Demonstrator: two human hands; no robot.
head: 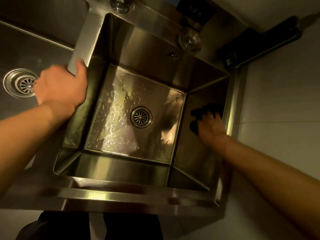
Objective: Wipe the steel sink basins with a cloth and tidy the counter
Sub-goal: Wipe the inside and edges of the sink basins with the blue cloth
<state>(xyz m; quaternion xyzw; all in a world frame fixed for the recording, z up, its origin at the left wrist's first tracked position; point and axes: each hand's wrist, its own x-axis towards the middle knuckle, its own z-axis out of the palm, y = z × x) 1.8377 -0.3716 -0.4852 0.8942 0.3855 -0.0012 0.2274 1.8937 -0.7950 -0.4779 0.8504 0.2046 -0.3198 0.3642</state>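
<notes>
The main risk here is a missed patch: the right hand (212,126) presses a dark cloth (204,112) against the right inner wall of the steel basin (138,49), at the right of the frame, and that wall sits in deep shadow, so streaks would be hard to spot. The fingers look spread flat over the cloth rather than bunched round it, though the dimness makes this uncertain. A slip toward the corner could knock the upturned glass (189,39) on the rim, upper right. The left hand (60,85) curls over the divider between the 2 basins, bracing. The basin floor is brushed, shiny and beaded with water around the drain strainer (141,117).
</notes>
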